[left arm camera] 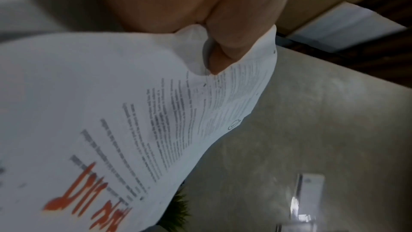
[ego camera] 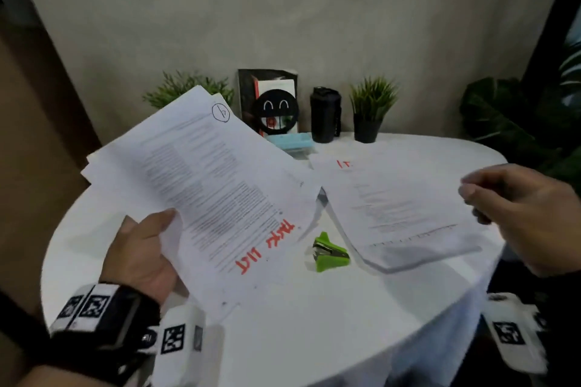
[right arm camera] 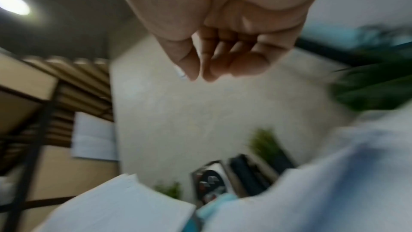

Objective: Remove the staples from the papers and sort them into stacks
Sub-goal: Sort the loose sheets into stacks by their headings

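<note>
My left hand [ego camera: 154, 239] grips a sheaf of printed papers [ego camera: 213, 185] by its lower edge and holds it tilted above the table's left side. The top sheet bears red handwriting, and in the left wrist view my thumb presses down on these papers [left arm camera: 111, 112]. A second stack of papers [ego camera: 399, 207] with a red mark lies flat on the right. A green staple remover [ego camera: 330, 253] lies between the two. My right hand [ego camera: 490, 198] hovers over the flat stack's right edge. Its fingers [right arm camera: 214, 70] are curled against the thumb, with nothing visible between them.
The round table [ego camera: 298, 324] wears a white cloth. At its back stand a blue box [ego camera: 294, 141], a black smiley figure [ego camera: 276, 111], a black bottle [ego camera: 325, 115] and two small potted plants [ego camera: 371, 110]. A large leafy plant [ego camera: 518, 122] is beyond the right edge.
</note>
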`<state>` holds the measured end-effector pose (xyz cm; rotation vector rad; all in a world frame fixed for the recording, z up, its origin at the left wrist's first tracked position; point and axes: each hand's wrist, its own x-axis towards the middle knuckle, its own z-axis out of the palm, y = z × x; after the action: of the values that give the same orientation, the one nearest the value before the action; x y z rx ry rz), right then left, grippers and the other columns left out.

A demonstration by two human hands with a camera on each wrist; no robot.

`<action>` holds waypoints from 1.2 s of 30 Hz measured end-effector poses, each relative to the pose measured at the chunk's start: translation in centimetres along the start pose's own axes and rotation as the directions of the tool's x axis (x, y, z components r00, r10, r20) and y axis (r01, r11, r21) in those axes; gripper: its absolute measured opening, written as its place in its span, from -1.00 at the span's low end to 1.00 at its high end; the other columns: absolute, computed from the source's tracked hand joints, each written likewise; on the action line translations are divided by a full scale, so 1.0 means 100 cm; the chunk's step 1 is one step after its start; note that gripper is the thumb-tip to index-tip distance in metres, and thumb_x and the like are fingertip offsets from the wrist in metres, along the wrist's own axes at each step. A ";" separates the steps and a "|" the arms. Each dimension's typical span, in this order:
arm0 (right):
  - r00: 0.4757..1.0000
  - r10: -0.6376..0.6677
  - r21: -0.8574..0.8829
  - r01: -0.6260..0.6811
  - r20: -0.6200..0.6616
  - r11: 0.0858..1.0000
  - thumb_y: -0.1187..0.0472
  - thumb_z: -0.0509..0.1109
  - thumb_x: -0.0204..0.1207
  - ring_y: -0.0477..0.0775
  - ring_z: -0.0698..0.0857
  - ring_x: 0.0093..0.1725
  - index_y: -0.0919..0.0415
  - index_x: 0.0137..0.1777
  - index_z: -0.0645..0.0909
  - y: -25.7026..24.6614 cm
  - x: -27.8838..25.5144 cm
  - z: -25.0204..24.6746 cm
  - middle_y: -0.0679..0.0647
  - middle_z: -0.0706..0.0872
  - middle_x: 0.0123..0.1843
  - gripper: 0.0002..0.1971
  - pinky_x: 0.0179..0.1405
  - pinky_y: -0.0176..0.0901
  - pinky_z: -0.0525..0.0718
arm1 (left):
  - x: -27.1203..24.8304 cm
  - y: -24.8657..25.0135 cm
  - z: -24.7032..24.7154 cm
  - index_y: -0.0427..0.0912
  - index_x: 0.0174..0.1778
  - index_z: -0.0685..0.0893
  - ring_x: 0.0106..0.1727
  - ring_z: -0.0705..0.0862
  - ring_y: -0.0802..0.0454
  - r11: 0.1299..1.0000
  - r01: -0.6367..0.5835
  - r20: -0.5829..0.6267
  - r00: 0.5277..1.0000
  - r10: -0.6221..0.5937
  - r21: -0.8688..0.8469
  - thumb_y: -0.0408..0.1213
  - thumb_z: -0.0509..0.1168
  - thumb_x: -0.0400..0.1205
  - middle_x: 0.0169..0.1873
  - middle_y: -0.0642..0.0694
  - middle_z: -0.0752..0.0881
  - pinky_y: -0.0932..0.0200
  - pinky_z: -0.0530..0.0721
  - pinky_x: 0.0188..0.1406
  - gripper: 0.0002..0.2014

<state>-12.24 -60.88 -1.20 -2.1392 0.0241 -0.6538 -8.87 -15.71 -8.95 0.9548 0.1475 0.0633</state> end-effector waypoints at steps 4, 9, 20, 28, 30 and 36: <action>0.908 -0.232 -0.023 0.256 0.347 0.966 -0.01 0.63 0.36 -0.20 0.72 -0.01 -0.11 0.22 0.65 -0.096 0.035 0.056 -0.18 0.76 0.01 -0.58 0.04 -0.28 0.67 | -0.006 0.024 0.018 -0.13 0.61 0.60 0.46 0.69 -0.32 0.958 -0.261 0.057 0.965 0.256 0.120 -0.29 0.34 0.73 0.50 -0.26 0.68 -0.31 0.67 0.42 -0.52; 0.802 -0.211 0.042 0.226 0.559 0.973 0.11 0.71 0.30 -0.11 0.72 0.23 0.05 0.39 0.61 -0.157 0.070 0.107 -0.17 0.72 0.25 -0.37 0.32 -0.15 0.62 | -0.019 0.071 0.042 -0.24 0.50 0.66 0.31 0.78 -0.37 0.930 -0.314 0.151 0.946 0.288 0.192 -0.48 0.15 0.77 0.31 -0.29 0.81 -0.27 0.80 0.22 -0.61; 0.815 -0.092 0.320 -0.118 0.572 0.940 0.23 0.53 0.53 0.24 0.76 -0.21 0.34 -0.09 0.78 -0.202 0.056 0.116 0.39 0.83 -0.04 -0.86 -0.05 0.15 0.73 | -0.022 0.137 0.030 -0.23 0.33 0.72 -0.04 0.89 -0.29 0.955 -0.208 0.036 0.978 0.205 0.211 -0.29 0.25 0.81 0.13 -0.30 0.87 -0.19 0.89 -0.21 -0.76; 0.738 -0.047 0.407 -0.317 0.674 0.857 0.60 0.38 0.48 0.20 0.78 -0.19 0.59 0.18 0.65 -0.199 0.051 0.119 0.43 0.79 0.05 -0.74 -0.17 -0.12 0.77 | -0.007 0.141 0.019 -0.19 0.53 0.62 0.36 0.74 -0.43 0.990 -0.082 -0.004 0.997 0.083 0.116 -0.19 0.27 0.80 0.34 -0.33 0.78 -0.52 0.68 0.28 -0.62; 0.731 -0.040 0.395 -0.322 0.681 0.860 0.63 0.37 0.46 0.25 0.79 -0.15 0.56 0.18 0.67 -0.200 0.051 0.119 0.43 0.79 0.08 -0.71 -0.08 -0.01 0.78 | -0.006 0.142 0.019 -0.18 0.53 0.62 0.37 0.74 -0.42 0.991 -0.072 -0.010 0.997 0.074 0.113 -0.17 0.27 0.80 0.34 -0.32 0.79 -0.56 0.63 0.34 -0.62; 0.792 -0.006 0.433 -0.326 0.610 0.840 0.63 0.40 0.44 0.33 0.78 -0.17 0.55 0.12 0.68 -0.199 0.050 0.118 0.50 0.77 0.06 -0.75 -0.02 0.25 0.78 | -0.010 0.139 0.023 -0.12 0.48 0.67 0.31 0.79 -0.40 0.996 -0.063 -0.056 0.996 0.067 0.069 -0.16 0.27 0.80 0.32 -0.29 0.81 -0.58 0.63 0.32 -0.66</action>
<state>-6.73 -41.00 10.45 -1.6882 -0.2754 0.1451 -9.36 -9.69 3.79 1.0255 0.1730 0.1469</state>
